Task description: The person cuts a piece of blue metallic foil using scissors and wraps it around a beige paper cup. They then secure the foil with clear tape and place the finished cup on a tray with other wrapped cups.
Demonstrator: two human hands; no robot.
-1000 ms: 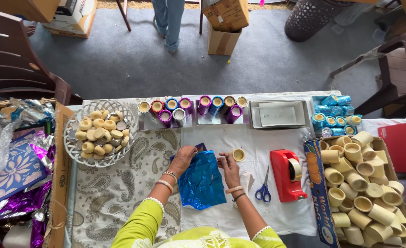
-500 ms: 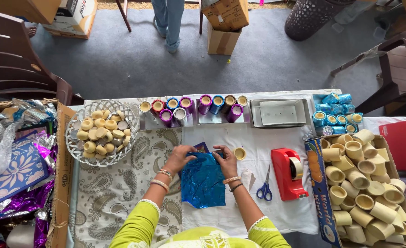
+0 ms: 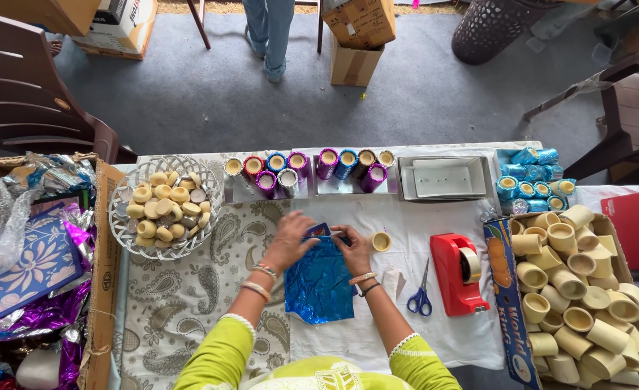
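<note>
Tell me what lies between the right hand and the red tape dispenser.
In the head view, a small uncovered beige cup sits just beside the right hand; blue-handled scissors lie on the white cloth nearer the red tape dispenser.

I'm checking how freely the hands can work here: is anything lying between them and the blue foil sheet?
Nothing visible does. The left hand and the right hand both rest directly on the top edge of the blue foil sheet. The nearest things, a small cream cup and the scissors, lie apart on the right side.

Both hands (image 3: 324, 245) on blue foil sheet (image 3: 321, 285)
</note>
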